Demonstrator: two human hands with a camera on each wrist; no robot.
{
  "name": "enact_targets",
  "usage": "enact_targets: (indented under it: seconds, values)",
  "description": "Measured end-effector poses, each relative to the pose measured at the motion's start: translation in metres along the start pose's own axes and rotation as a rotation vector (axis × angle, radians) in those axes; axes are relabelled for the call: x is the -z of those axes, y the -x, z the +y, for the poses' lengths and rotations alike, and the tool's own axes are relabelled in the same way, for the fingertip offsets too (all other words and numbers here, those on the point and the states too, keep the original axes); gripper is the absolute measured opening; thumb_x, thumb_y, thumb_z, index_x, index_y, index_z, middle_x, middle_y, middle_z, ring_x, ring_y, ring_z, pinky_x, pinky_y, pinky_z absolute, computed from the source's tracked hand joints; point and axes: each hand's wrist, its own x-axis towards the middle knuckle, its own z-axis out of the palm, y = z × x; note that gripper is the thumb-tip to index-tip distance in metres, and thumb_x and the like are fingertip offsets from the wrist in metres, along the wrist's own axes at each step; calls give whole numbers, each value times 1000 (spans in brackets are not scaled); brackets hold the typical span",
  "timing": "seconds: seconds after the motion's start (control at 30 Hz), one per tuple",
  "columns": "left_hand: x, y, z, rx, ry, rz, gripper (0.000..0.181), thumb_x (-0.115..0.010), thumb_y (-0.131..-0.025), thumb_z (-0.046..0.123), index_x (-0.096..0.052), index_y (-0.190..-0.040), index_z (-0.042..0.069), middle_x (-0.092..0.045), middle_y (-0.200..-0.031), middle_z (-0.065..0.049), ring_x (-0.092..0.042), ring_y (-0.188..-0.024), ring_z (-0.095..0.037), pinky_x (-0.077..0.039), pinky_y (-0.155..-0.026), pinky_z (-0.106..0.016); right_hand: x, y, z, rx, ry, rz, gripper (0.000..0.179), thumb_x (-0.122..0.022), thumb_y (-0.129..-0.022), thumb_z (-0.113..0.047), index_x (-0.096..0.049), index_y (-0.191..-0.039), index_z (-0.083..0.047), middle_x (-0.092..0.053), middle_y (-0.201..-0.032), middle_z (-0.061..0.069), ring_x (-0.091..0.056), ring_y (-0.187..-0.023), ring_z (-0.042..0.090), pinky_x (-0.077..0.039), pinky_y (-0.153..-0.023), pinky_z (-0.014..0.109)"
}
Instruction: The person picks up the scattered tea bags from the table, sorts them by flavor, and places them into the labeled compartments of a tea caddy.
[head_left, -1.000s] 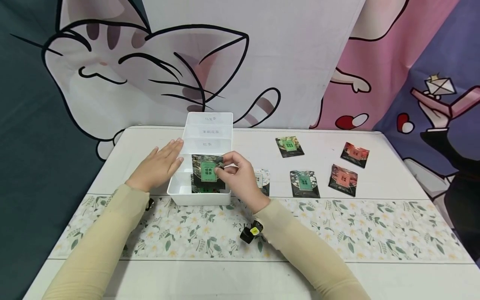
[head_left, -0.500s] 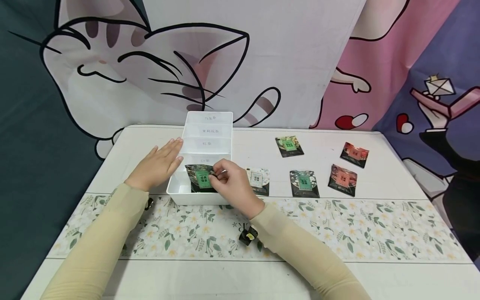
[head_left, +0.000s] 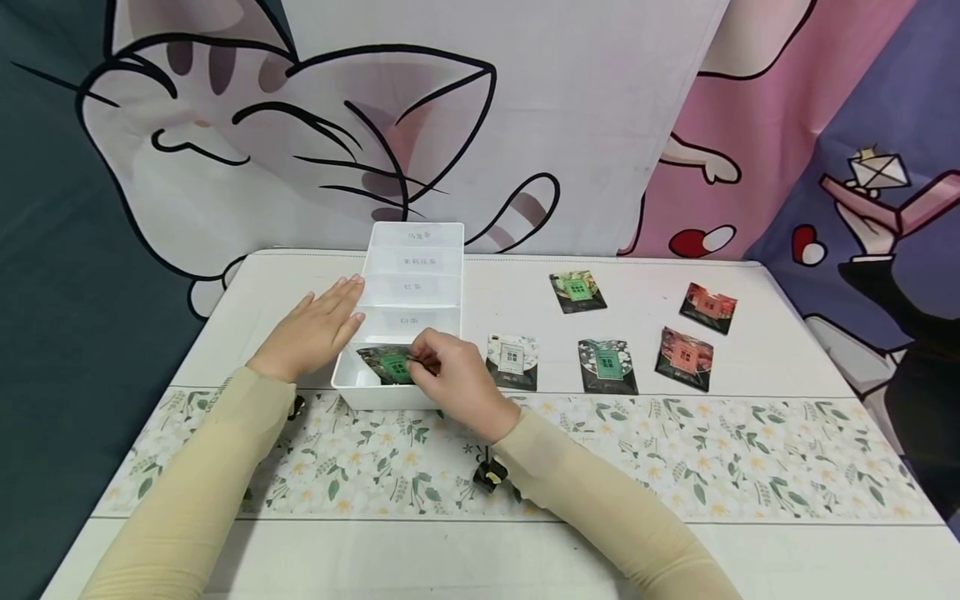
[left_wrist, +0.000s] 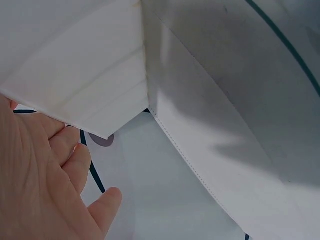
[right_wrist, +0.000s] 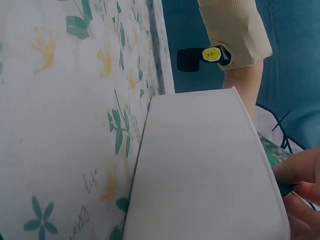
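Observation:
A green-labelled tea sachet (head_left: 387, 364) leans in the front compartment of a white divided box (head_left: 393, 398). My right hand (head_left: 463, 382) pinches its right side between thumb and fingers. In the right wrist view, the box's front wall hides most of the sachet, and only part of the right hand (right_wrist: 302, 185) shows at the edge. My left hand (head_left: 309, 329) lies with straight fingers along the box's left side, touching it. From the left wrist view, those fingers (left_wrist: 77, 160) extend beside the box wall (left_wrist: 107, 95).
Right of the box lie a white-and-black sachet (head_left: 512, 362), a teal-labelled one (head_left: 607, 367), a green one (head_left: 577, 291) and two red ones (head_left: 686, 358). Handwritten labels mark the box's rear compartments. A floral strip (head_left: 360, 467) crosses the white table (head_left: 420, 558).
My right hand has moved down and slightly left, lowering the green-labelled sachet into the front compartment and tilting it back. The left hand has stayed against the box.

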Motion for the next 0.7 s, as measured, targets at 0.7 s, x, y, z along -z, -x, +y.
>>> enact_targets:
  seconds: [0.7]
  values:
    - [-3, -2, -3, 2, 10, 3, 66, -20, -111, 45, -12, -163, 5, -14, -169, -12, -13, -155, -33, -10, -124, -59, 3, 4, 0, 124, 290, -20, 22, -61, -100, -6, -67, -121, -9, -68, -98, 2, -56, -72, 9, -50, -61, 23]
